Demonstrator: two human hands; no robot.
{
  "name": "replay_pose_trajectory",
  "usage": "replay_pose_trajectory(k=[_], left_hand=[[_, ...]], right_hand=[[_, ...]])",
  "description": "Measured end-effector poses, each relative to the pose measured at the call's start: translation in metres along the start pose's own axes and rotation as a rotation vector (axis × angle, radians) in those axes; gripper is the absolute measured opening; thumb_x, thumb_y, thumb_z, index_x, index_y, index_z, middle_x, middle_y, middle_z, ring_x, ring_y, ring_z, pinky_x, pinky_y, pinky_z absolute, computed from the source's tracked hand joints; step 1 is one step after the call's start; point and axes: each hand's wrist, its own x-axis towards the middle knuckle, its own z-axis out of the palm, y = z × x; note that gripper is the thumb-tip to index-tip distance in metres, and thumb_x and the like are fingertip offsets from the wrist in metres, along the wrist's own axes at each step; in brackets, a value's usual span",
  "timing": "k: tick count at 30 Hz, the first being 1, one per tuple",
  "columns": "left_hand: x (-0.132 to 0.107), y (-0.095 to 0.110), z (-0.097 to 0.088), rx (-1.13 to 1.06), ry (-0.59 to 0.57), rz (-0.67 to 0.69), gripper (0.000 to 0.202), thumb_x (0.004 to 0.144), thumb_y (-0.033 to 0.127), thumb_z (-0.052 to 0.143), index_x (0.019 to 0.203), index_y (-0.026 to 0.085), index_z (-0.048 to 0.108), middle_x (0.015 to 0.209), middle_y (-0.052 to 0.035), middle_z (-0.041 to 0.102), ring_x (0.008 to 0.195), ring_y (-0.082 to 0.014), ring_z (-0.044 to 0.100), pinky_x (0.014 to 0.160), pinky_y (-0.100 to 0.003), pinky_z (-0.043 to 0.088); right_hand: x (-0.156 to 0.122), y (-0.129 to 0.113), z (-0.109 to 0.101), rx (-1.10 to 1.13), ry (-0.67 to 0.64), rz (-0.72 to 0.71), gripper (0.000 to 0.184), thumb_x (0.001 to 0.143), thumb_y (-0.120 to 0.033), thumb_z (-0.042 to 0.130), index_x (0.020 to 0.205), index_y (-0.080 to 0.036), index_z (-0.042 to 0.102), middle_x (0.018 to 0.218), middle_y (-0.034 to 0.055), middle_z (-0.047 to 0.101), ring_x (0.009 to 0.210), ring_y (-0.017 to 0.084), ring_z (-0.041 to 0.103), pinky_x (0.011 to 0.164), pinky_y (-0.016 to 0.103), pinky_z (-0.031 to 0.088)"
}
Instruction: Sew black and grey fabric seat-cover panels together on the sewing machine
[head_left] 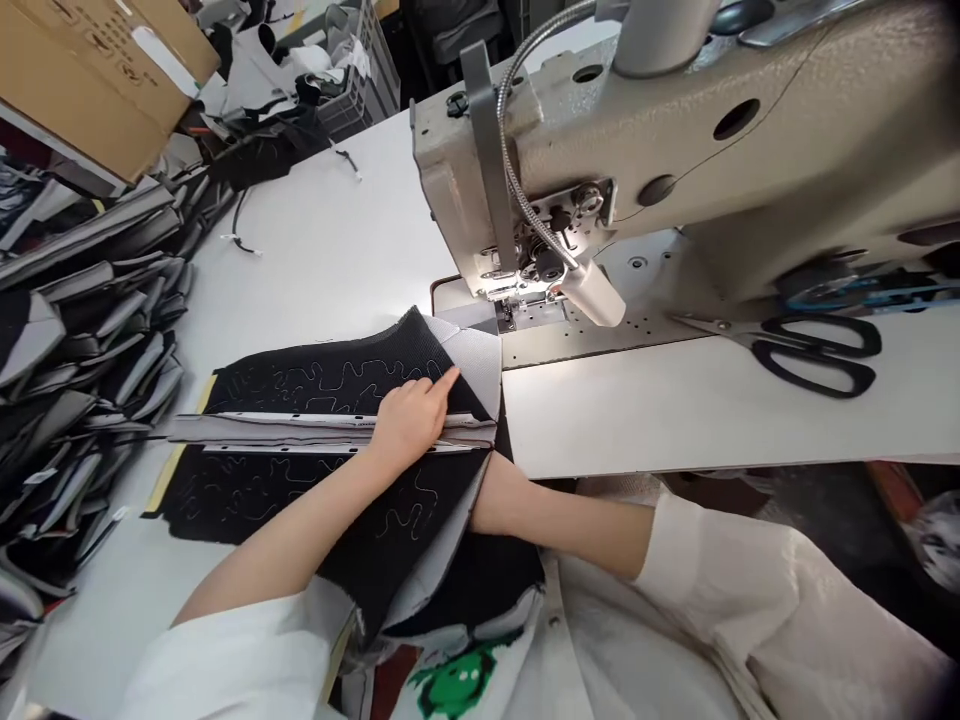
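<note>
My left hand (411,420) lies on top of a black fabric piece (330,365) with wavy white stitching. Its index finger is stretched toward the piece's grey-white lining (478,365), and the other fingers look bent. Beneath this hand runs a grey strip (262,430) with white edging, between two black stitched panels. My right hand (491,492) reaches under the fabric from the right; its fingers are hidden by the folds. The fabric's right end lies just in front of the needle area of a sewing machine (525,300).
Black-handled scissors (814,350) rest on the white table (675,420), right of the needle. A lamp (596,295) lights the needle area. Stacked dark fabric pieces (90,330) line the left side. A cardboard box (97,80) and a grey crate (367,85) of scraps stand behind.
</note>
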Motion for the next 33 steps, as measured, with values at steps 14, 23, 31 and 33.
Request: replay_pose_trajectory(k=[14,23,31,33], left_hand=[[-0.033,-0.005,-0.003,-0.133,-0.098,0.0,0.055,0.093,0.052,0.039,0.141,0.025,0.04,0.092,-0.0051,0.06,0.09,-0.0205,0.059,0.078,-0.03,0.048],[-0.02,0.033,0.007,-0.227,0.033,-0.075,0.056,0.093,0.057,0.031,0.136,0.025,0.048,0.091,-0.0056,0.064,0.089,-0.0179,0.061,0.073,-0.025,0.046],[0.016,0.02,-0.014,-0.223,0.061,-0.132,0.049,0.095,0.049,0.034,0.119,0.015,0.061,0.117,-0.0132,0.059,0.115,-0.0281,0.05,0.093,-0.04,0.044],[0.03,0.034,-0.011,-0.229,0.082,-0.125,0.05,0.094,0.043,0.036,0.13,0.012,0.05,0.142,-0.0151,0.042,0.132,-0.0326,0.034,0.107,-0.05,0.031]], right_hand=[[-0.081,0.008,-0.024,-0.448,0.187,-0.016,0.035,0.086,-0.013,0.054,0.121,-0.018,0.058,0.138,0.0119,0.047,0.132,0.026,0.038,0.108,0.049,0.034],[-0.085,0.006,-0.011,-0.414,0.32,-0.021,0.02,0.076,-0.009,0.061,0.093,-0.012,0.072,0.1,0.014,0.068,0.109,0.029,0.054,0.106,0.047,0.038],[-0.074,0.0,-0.017,-0.386,0.276,-0.007,0.019,0.077,-0.01,0.062,0.094,-0.012,0.071,0.115,0.0168,0.062,0.12,0.03,0.046,0.109,0.046,0.036],[-0.073,0.0,-0.018,-0.395,0.279,-0.006,0.013,0.079,-0.012,0.062,0.088,-0.014,0.071,0.111,0.0148,0.063,0.118,0.029,0.048,0.108,0.046,0.037]])
